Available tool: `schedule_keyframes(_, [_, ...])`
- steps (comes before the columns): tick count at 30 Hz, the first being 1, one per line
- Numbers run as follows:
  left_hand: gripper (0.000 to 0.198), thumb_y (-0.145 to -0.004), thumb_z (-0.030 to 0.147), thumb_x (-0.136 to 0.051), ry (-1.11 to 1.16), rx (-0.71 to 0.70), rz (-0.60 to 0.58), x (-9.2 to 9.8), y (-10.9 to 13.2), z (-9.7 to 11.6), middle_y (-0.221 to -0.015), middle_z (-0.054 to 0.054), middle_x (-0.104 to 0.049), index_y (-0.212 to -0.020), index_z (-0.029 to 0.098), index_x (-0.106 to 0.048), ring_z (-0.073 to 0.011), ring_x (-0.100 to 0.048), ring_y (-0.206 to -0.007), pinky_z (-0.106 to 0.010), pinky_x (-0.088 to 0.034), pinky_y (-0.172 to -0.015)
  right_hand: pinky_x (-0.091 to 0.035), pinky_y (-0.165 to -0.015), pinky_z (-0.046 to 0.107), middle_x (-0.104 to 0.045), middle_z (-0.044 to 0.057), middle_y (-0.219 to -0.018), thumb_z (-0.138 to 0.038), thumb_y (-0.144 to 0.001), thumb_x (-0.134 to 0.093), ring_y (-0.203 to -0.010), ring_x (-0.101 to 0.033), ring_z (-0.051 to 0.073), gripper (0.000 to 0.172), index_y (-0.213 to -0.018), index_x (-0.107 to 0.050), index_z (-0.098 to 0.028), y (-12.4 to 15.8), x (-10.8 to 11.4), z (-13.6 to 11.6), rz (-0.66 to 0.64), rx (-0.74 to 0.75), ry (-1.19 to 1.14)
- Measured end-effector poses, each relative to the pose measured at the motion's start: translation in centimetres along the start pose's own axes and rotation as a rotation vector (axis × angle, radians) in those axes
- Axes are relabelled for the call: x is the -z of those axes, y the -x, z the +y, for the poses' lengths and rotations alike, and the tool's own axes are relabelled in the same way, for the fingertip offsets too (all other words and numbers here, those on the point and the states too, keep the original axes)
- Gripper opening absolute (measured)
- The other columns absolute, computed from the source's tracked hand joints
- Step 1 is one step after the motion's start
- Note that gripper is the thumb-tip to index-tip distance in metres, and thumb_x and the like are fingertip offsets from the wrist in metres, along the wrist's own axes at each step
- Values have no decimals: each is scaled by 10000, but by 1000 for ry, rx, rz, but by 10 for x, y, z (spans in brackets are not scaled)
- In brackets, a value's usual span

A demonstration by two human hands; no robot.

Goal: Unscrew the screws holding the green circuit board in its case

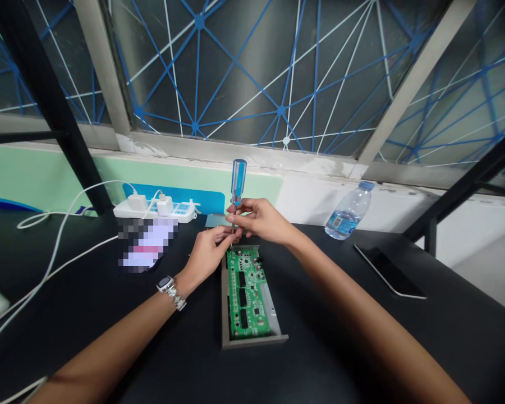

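A screwdriver (238,180) with a clear blue handle stands nearly upright over the far left corner of a green circuit board (249,300). The board sits in a grey metal casing (252,342) on the black table. My right hand (261,220) pinches the screwdriver's shaft just below the handle. Lower down, the fingers of my left hand (209,247) close around the shaft near its tip, close to the board's corner. Fingers partly hide the tip, so I cannot see whether it sits in a screw.
Left of the board lies a lit phone (151,244), partly blurred out. Behind it is a white power strip (155,210) with plugs and trailing cables (59,247). A water bottle (349,212) and a dark phone (387,272) are at right. A white wall (307,199) bounds the table.
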State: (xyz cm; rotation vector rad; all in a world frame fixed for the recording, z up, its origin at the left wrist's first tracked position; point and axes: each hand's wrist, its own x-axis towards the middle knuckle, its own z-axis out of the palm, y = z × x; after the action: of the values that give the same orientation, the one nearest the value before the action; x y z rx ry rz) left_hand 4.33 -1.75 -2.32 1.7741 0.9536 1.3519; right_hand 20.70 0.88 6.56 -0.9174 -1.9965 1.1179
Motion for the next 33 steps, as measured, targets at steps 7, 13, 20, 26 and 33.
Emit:
schedule_keyframes(7, [236,-946,302,-493,-139,-40,-51,3,-1,2,-869,-49,-712,-896,155,-669,-195,-684,-848,-290,-536,-782,-537,-500,221,-717,103,-1011,-285,-882,-612,-590,-679,102,211,-1017,-640,-125,1,6,-4,-110,-7,-105])
schedule_keyframes(13, [227,-852,333,-659,-117,-15,66,0,1,10,-951,-73,-738,-1007,168,-643,-204,-709,-884,-320,-551,-842,-502,-465,240,-676,26,-742,-339,-824,-688,-531,-680,141,207,-843,-618,-145,-2,3,3,9,53,-9])
schedule_keyframes(20, [167,-823,328,-698,-125,-21,130,-1,0,3,-843,-42,-736,-861,178,-635,-187,-713,-768,-296,-568,-731,-524,-481,273,-610,-12,-624,-394,-777,-732,-500,-652,153,279,-758,-557,-178,-2,-4,3,140,43,70])
schedule_keyframes(26, [187,-862,326,-642,11,32,24,1,-1,3,-925,-78,-758,-928,156,-686,-220,-727,-882,-334,-570,-837,-523,-502,252,-676,69,-926,-388,-811,-704,-607,-678,140,296,-970,-611,-156,2,-1,-1,72,15,54])
schedule_keyframes(33, [211,-936,263,-510,-57,-23,-76,4,-2,5,-1029,-90,-734,-955,148,-686,-207,-694,-960,-318,-533,-871,-496,-491,213,-719,105,-1037,-285,-877,-614,-591,-686,106,242,-1062,-641,-132,3,6,-2,-98,-17,-58])
